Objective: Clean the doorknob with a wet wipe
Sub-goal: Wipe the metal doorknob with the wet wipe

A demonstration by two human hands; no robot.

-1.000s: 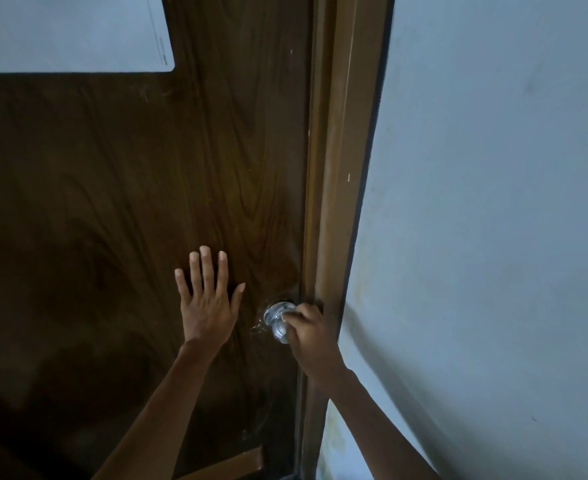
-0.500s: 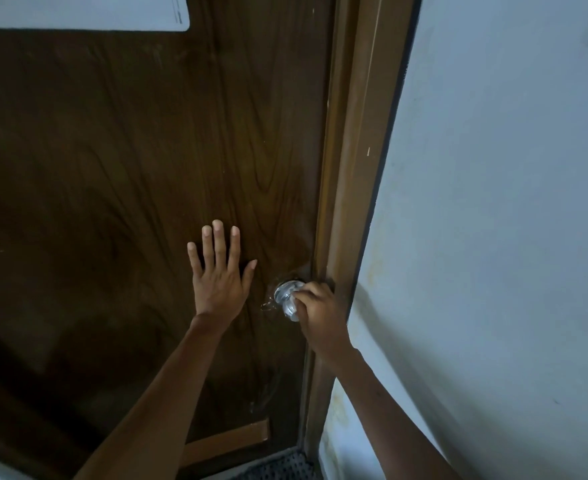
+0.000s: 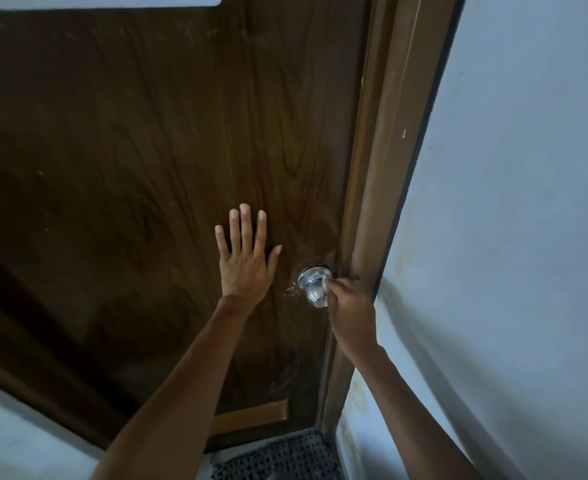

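A shiny round metal doorknob (image 3: 314,288) sticks out of the dark brown wooden door (image 3: 140,161) near its right edge. My right hand (image 3: 349,308) is closed at the knob's right side, pressing a small white wet wipe (image 3: 327,281) against it; only a corner of the wipe shows above my fingers. My left hand (image 3: 245,256) lies flat on the door just left of the knob, fingers spread and pointing up, holding nothing.
The brown door frame (image 3: 382,168) runs along the door's right edge, with a pale blue-grey wall (image 3: 510,220) beyond it. A dark perforated mat (image 3: 278,459) lies on the floor below the door. A white panel (image 3: 105,0) shows at the top of the door.
The view has tilted down, so the floor mat now shows. My right hand has slid off the knob's front to its right side. My left hand stays flat on the door.
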